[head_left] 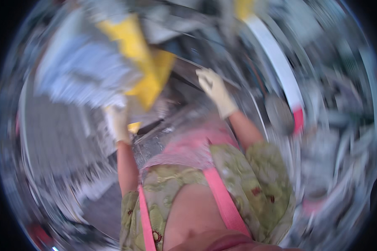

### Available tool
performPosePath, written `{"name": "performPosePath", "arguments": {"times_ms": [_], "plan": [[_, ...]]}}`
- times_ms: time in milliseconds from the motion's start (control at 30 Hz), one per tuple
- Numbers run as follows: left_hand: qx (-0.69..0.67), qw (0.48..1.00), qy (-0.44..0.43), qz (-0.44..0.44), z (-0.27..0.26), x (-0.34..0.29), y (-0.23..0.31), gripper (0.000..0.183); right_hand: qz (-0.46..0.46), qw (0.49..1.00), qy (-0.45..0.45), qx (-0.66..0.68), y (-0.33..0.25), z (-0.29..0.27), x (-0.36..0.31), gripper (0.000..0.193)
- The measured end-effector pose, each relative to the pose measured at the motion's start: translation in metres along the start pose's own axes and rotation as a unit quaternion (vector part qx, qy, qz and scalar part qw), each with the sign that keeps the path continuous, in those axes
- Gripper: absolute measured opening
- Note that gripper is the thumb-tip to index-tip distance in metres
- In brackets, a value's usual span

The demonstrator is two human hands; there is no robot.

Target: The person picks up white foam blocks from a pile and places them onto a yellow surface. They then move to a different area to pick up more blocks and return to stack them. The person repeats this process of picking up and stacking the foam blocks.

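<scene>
Motion blurs most of the picture. My left hand (pixel 118 119), in a pale glove, is at the lower edge of a blurred bluish-white bundle (pixel 86 73). Its fingers are smeared, so whether it grips the bundle cannot be made out. A bright yellow panel (pixel 153 79) rises just right of the bundle. My right hand (pixel 215 90), also in a pale glove, reaches forward over a dark grey surface. Its fingers are bent loosely with a gap between them, and no object shows in them. A small yellow piece (pixel 134 127) lies right beside my left wrist.
A long white bar (pixel 276 58) with a red end curves along the right. Near its lower end is a round grey disc (pixel 279 115). A broad grey ribbed surface (pixel 56 138) fills the left side. Blurred clutter surrounds me at the far right.
</scene>
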State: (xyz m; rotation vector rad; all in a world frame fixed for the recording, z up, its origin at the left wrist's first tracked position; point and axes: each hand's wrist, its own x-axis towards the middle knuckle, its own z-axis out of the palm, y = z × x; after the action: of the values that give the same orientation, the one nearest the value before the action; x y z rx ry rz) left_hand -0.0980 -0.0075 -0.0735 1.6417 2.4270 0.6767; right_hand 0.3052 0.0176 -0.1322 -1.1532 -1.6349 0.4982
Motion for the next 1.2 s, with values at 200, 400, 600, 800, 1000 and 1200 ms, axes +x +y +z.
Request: {"name": "performPosePath", "arguments": {"times_ms": [200, 400, 600, 800, 1000, 1200], "plan": [[-0.266, 0.958, -0.093, -0.045, 0.006, 0.021, -0.027, 0.069, 0.273, 0.892, 0.341, -0.117, 0.018, -0.276, -0.119, 0.035], [-0.229, 0.967, -0.097, -0.063, 0.012, 0.035, -0.03, 0.07, 0.394, 0.744, 0.114, -0.527, 0.052, -0.355, -0.162, 0.091], [-0.193, 0.973, -0.095, -0.08, 0.013, 0.036, -0.038, 0.071, 0.363, 0.731, 0.117, -0.566, 0.088, -0.318, -0.188, 0.091], [-0.147, 0.988, -0.023, -0.041, 0.003, 0.002, -0.011, 0.072, 0.234, 0.717, 0.086, -0.651, 0.05, -0.315, -0.179, 0.063], [-0.136, 0.978, -0.079, -0.14, -0.035, -0.026, 0.047, 0.077, 0.287, 0.76, -0.074, -0.579, 0.016, -0.346, -0.151, 0.101], [-0.216, 0.966, -0.076, -0.119, -0.043, -0.034, 0.064, 0.071, 0.202, 0.806, -0.07, -0.552, 0.044, -0.352, -0.146, 0.096]]}}
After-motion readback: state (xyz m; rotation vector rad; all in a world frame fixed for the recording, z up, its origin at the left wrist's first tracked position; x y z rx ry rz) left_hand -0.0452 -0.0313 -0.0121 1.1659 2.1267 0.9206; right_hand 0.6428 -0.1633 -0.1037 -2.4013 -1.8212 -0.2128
